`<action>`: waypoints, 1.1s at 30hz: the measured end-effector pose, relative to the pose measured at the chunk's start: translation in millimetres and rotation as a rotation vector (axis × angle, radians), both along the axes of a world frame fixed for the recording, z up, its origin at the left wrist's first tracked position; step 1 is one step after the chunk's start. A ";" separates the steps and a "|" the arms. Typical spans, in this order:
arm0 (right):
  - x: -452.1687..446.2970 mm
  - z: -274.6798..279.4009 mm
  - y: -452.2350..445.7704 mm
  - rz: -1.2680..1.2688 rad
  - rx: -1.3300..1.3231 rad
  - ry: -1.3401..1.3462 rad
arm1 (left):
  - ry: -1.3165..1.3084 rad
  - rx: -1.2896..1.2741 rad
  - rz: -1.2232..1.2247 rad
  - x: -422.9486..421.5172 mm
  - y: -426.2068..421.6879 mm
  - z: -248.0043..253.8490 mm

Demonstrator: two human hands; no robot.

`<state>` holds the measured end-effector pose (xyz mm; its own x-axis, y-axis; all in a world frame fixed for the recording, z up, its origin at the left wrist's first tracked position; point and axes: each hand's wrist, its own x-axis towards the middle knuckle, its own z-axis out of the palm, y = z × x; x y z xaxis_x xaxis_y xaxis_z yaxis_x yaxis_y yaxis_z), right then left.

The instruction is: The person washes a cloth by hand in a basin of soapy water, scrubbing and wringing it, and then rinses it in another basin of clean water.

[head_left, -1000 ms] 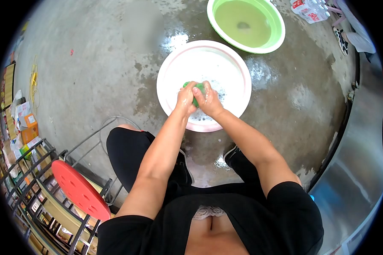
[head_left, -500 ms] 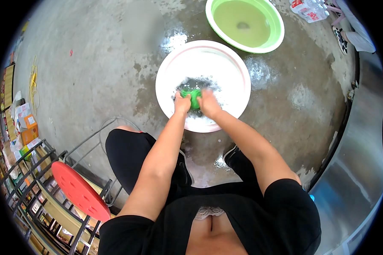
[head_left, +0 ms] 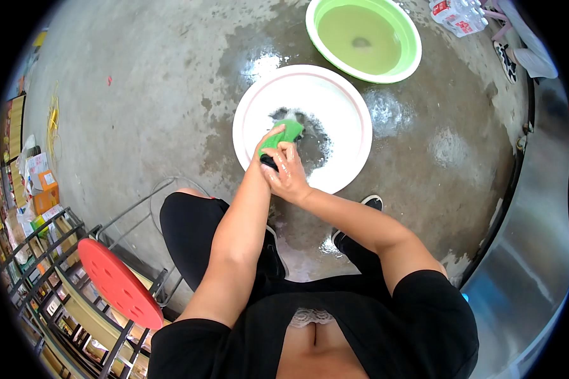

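A green cloth [head_left: 282, 135] with a dark patch at its lower end is in both hands, over the near left part of a white basin [head_left: 246, 107]. My left hand [head_left: 262, 150] holds the cloth from its left side, mostly hidden behind it. Bent over the cloth's lower end, the fingers of my right hand [head_left: 287, 178] press against it and look wet with suds. White foam and dark water [head_left: 313, 148] lie in the basin below. Whether the cloth is a sock or a rag, I cannot tell.
A green basin [head_left: 413, 54] of murky water stands beyond the white one. A red stool seat [head_left: 117, 284] and shelving are at the left. Bottled water [head_left: 458, 16] and another person's shoe [head_left: 504, 62] show at the upper right. The floor is wet.
The bunched green cloth is now spread out along my left hand and has come nearer to me. My right hand has moved left and down, across to my left wrist.
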<state>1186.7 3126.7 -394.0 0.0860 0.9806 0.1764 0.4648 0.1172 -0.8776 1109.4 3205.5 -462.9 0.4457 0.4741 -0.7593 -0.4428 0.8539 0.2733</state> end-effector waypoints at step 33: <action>0.0 14.9 -2.8 0.039 0.047 -0.020 | -0.384 0.034 0.061 -16.6 -12.2 -3.0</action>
